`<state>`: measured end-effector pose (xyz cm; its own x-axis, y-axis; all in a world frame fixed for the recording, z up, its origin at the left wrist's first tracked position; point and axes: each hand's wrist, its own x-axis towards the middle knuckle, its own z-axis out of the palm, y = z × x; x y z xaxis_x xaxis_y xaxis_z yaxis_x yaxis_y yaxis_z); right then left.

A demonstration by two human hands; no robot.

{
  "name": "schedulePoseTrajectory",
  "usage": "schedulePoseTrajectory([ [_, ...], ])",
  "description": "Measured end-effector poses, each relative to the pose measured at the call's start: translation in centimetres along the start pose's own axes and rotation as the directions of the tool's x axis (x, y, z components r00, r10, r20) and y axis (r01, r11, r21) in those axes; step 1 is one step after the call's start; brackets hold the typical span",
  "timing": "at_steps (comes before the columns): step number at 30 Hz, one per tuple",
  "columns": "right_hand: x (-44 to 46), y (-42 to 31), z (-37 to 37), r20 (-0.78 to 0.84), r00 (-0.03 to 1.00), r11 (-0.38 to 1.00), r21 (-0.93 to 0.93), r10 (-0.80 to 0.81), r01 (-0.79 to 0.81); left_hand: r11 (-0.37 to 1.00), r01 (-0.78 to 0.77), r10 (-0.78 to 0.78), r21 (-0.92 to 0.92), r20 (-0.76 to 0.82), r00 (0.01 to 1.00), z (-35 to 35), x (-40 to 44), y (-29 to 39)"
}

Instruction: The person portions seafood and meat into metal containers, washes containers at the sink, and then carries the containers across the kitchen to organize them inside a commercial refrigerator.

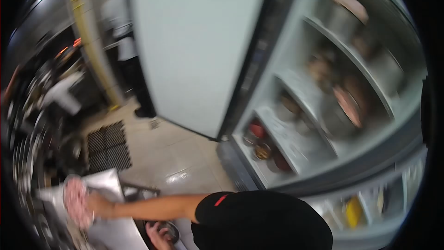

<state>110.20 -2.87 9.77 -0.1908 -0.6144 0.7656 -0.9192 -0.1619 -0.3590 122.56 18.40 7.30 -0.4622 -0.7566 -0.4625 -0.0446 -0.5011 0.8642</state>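
My right arm, in a black sleeve, stretches left to a metal table (113, 183). At its end, my right hand (99, 205) is closed at the right side of a clear-rimmed container of pale pink raw meat (76, 203). The container lies over the table's top. My left hand (158, 236) shows at the bottom, below the right forearm. Beside it, partly covered by its fingers, is a round metal bowl (173, 232). Blur hides whether those fingers grip the bowl.
A fridge stands open on the right, its shelves (296, 88) holding several metal pots and bowls. Its pale door (199, 41) swings out across the middle. Behind it, a co-worker (121, 32) stands. A black mat (108, 146) lies on the tiled floor. Cookware crowds the left.
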Motion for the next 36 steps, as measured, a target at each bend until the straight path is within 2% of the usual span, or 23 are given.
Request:
schedulePoseTrajectory([
  [1, -0.3, 0.7, -0.4, -0.025, 1.000, 0.999, -0.039, 0.018, -0.019, 0.999, -0.026, 0.025, 0.017, 0.070, 0.997, 0.9, 0.2, 1.9],
  [3, -1.5, 1.6, -1.9, -0.076, 0.997, 0.994, -0.103, 0.031, -0.039, 0.972, -0.229, 0.228, 0.059, 0.031, 0.973, 4.4, -1.3, 4.2],
  [4, -2.4, 0.4, -5.6, -0.121, 0.992, 0.997, -0.052, 0.043, -0.050, 0.960, -0.190, 0.204, -0.206, 0.049, 0.978, 3.7, -0.1, 3.6],
  [5, -3.5, -0.7, -8.7, -0.160, 0.986, 0.999, 0.009, 0.049, -0.049, 0.879, -0.131, 0.176, -0.459, 0.058, 0.983, 1.8, 1.8, 2.4],
  [6, -4.0, -0.8, -10.4, -0.196, 0.979, 0.997, 0.072, 0.049, -0.036, 0.785, -0.056, 0.220, -0.616, 0.194, 0.956, 0.5, 2.9, 1.5],
  [7, -5.9, 0.5, -9.9, -0.201, 0.978, 0.998, 0.048, 0.053, -0.044, 0.788, -0.037, 0.215, -0.615, 0.218, 0.952, 0.8, 3.6, 0.3],
  [9, -8.5, 2.0, -8.6, 0.015, 1.000, 0.918, 0.395, 0.026, -0.030, 0.650, 0.090, 0.266, -0.755, 0.337, 0.903, 1.9, 2.7, 1.0],
  [10, -8.2, 2.0, -13.1, 0.183, 0.982, 0.773, 0.616, 0.044, -0.149, 0.697, -0.011, 0.200, -0.717, 0.180, 0.963, 3.2, 1.8, 1.4],
  [11, -7.4, 1.7, -18.6, 0.346, 0.936, 0.578, 0.752, 0.060, -0.316, 0.707, -0.002, 0.195, -0.708, 0.193, 0.962, 3.3, 2.0, 1.1],
  [13, -11.1, 3.1, -12.9, -0.030, 0.994, 0.904, 0.412, -0.107, 0.110, 0.516, 0.123, 0.379, -0.848, 0.355, 0.855, 3.1, 2.4, 0.5],
  [14, -11.5, 3.0, -14.4, -0.073, 0.993, 0.893, 0.436, -0.088, 0.111, 0.545, 0.081, 0.292, -0.835, 0.279, 0.915, 4.9, 1.1, 1.6],
  [16, -12.6, 3.0, -18.9, -0.037, 0.999, 0.899, 0.436, -0.029, 0.042, 0.625, 0.071, 0.279, -0.777, 0.308, 0.910, 4.5, 1.2, 0.1],
  [19, -13.5, 2.9, -25.6, 0.010, 0.999, 0.921, 0.387, 0.052, -0.052, 0.326, 0.399, 0.109, -0.857, 0.454, 0.885, 8.3, -2.1, -0.1],
  [21, -14.0, 3.1, -31.2, -0.028, 0.990, 0.946, 0.301, 0.140, -0.125, 0.651, 0.196, 0.065, -0.734, 0.311, 0.948, 10.9, -3.2, -1.5],
  [23, -15.0, 2.8, -37.4, -0.066, 0.974, 0.969, 0.140, 0.216, -0.206, 0.620, 0.391, 0.195, -0.680, 0.616, 0.763, 12.5, -1.5, -3.6],
  [24, -15.1, 2.3, -40.8, -0.071, 0.956, 0.957, 0.067, 0.285, -0.281, 0.730, 0.340, 0.128, -0.593, 0.607, 0.784, 14.9, -3.0, -2.7],
  [25, -14.9, 1.6, -44.0, -0.084, 0.932, 0.936, -0.002, 0.351, -0.353, 0.813, 0.361, 0.030, -0.456, 0.653, 0.757, 16.9, -3.2, -2.3],
  [26, -14.7, 0.8, -47.1, -0.141, 0.913, 0.912, -0.104, 0.382, -0.397, 0.853, 0.357, 0.034, -0.381, 0.723, 0.690, 19.5, -4.1, -1.2],
  [27, -14.6, 0.3, -50.1, -0.200, 0.892, 0.874, -0.201, 0.406, -0.443, 0.890, 0.351, 0.062, -0.292, 0.838, 0.541, 21.1, -2.8, -1.5],
  [28, -14.5, 0.1, -52.6, -0.291, 0.888, 0.846, -0.304, 0.356, -0.439, 0.938, 0.263, 0.129, -0.227, 0.931, 0.343, 24.4, -3.8, 0.3],
  [30, -13.8, -0.5, -57.2, -0.442, 0.851, 0.761, -0.436, 0.285, -0.481, 0.941, 0.271, 0.118, -0.203, 0.947, 0.300, 30.3, -4.3, 1.4],
  [31, -13.0, -0.8, -59.6, -0.501, 0.825, 0.715, -0.473, 0.263, -0.515, 0.940, 0.272, 0.157, -0.205, 0.970, 0.186, 33.8, -5.1, 2.3],
  [36, -10.9, 1.7, -69.0, -0.654, 0.752, 0.534, -0.607, 0.085, -0.588, 0.962, 0.265, 0.061, -0.065, 0.998, 0.024, 47.9, -9.1, 5.1],
])
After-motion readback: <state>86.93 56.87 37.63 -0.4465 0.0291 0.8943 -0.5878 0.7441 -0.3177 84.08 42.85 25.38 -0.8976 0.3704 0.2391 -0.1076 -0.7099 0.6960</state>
